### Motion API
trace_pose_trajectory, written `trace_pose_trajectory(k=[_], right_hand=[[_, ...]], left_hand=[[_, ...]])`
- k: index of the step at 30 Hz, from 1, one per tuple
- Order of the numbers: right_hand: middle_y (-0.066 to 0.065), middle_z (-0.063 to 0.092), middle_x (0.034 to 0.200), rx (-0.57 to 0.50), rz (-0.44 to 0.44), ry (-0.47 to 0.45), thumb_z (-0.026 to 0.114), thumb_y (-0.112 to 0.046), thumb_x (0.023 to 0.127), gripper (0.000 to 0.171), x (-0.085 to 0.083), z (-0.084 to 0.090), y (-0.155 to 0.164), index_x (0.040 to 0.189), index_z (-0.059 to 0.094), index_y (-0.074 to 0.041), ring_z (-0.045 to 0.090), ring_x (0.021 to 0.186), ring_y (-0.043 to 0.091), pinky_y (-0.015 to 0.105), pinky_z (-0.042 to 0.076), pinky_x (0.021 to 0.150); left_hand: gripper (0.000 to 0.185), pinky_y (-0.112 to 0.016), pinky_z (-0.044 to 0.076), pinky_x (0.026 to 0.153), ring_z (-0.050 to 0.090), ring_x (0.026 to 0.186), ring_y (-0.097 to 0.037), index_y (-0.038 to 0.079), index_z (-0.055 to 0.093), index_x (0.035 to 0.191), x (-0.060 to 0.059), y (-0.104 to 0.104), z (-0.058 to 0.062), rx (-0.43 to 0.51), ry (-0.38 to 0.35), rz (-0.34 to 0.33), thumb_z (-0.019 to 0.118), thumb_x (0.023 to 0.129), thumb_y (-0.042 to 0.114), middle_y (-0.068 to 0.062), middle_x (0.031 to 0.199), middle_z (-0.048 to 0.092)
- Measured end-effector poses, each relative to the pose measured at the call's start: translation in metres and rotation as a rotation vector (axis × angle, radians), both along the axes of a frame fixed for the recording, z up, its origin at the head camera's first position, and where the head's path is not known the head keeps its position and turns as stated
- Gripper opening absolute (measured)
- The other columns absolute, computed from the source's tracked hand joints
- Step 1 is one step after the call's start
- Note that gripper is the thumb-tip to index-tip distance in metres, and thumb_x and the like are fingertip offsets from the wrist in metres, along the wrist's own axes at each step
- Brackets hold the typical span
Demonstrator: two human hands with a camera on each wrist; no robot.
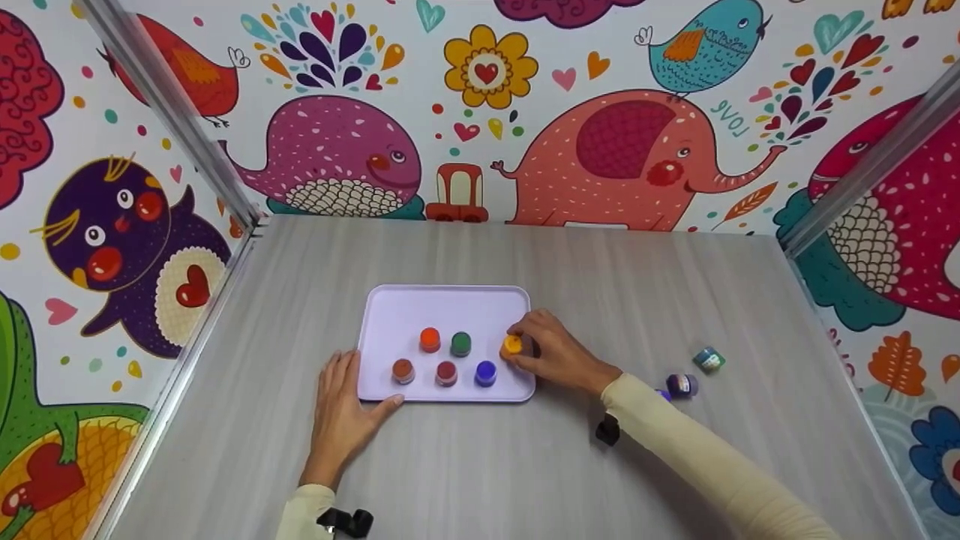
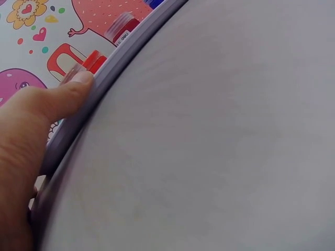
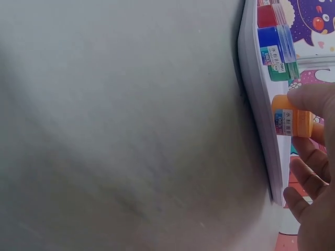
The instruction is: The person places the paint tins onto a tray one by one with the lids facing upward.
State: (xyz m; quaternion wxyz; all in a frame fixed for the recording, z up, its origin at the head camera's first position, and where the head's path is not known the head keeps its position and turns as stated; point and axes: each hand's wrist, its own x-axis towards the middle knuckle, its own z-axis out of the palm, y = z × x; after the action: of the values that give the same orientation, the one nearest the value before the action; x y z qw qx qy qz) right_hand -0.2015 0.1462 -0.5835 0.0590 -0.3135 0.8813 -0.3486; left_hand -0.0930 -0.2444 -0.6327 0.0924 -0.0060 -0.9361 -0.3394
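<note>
Fingers spread and flat, the left hand (image 1: 343,411) rests on the grey wood-grain surface (image 1: 525,465) at the near left corner of a lilac tray (image 1: 442,304), its thumb (image 2: 63,97) pressed against the tray's rim in the left wrist view. Across from it, the right hand (image 1: 551,352) pinches a yellow-orange paint pot (image 1: 512,345) between thumb and fingertips at the tray's right edge; the right wrist view shows the pot (image 3: 291,116) standing on the tray just inside the rim, a printed label on its side.

Five more paint pots stand upright on the tray's near half. Along the near edge sit a brown-lidded pot (image 1: 403,370), a dark red pot (image 1: 446,373) and a blue pot (image 1: 485,373), side by side and apart from one another. Just behind them are an orange pot (image 1: 430,340) and a green pot (image 1: 460,343), with the held pot completing that row on the right.

Off the tray, toward the surface's right edge, a purple pot (image 1: 682,385) lies just beyond the cream sleeve (image 1: 697,457) of the right arm, and a teal pot (image 1: 709,359) lies tilted a little farther right. The tray's far half is bare. Beyond the surface's far edge rises a wall printed with a cartoon whale (image 1: 337,157) and elephant (image 1: 622,157).
</note>
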Motion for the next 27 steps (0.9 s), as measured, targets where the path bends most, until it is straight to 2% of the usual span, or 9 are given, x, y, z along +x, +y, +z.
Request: trace_pose_trajectory(k=[12,19,27], right_hand=[[-0.003,0.066,0.122,-0.033,0.018,0.037,0.085,-0.025,0.1,0.038,-0.003,-0.004,-0.006,0.133,0.071,-0.013,0.053,0.121,0.019,0.041,0.052,0.106],[0.001,0.066,0.124,-0.048,0.039,0.064,0.084,-0.025,0.1,0.038,-0.005,-0.006,-0.011,0.133,0.071,-0.011,0.054,0.122,0.02,0.041,0.051,0.109],[0.001,0.065,0.123,-0.044,0.047,0.055,0.084,-0.025,0.101,0.038,-0.008,-0.009,-0.015,0.133,0.071,-0.011,0.053,0.122,0.02,0.041,0.051,0.11]], left_hand=[[0.113,-0.07,0.015,0.132,0.021,0.163,-0.047,-0.002,0.037,0.167,0.0,0.0,0.002,0.013,-0.046,0.005,0.092,0.086,0.052,-0.025,0.169,0.039],[0.109,-0.071,0.018,0.13,0.026,0.16,-0.05,-0.005,0.041,0.164,-0.001,0.0,-0.001,0.009,0.02,0.0,0.092,0.085,0.051,-0.027,0.165,0.043],[0.109,-0.071,0.017,0.13,0.025,0.16,-0.05,-0.004,0.041,0.164,0.0,0.001,0.0,0.008,0.007,0.001,0.091,0.085,0.053,-0.027,0.165,0.044]])
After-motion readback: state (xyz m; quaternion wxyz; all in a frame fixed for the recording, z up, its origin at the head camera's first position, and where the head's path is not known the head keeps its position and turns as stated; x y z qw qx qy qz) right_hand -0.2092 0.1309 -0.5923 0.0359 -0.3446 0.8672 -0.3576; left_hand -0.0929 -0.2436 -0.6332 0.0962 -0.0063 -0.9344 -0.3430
